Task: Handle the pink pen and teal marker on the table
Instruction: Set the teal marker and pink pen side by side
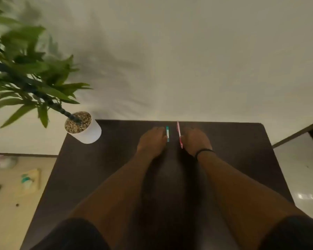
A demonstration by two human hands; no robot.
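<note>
The dark counter (101, 177) carries a potted plant (83, 129) at its far left corner. Near the far edge, the left hand (151, 141) touches the teal marker (167, 134) and the right hand (195, 140) the pink pen (179, 135); whether either grip is closed cannot be told.

Dark table (98, 168) against pale wall (188, 60); potted plant (83, 129) far-left corner; beige floor (5, 213).
</note>
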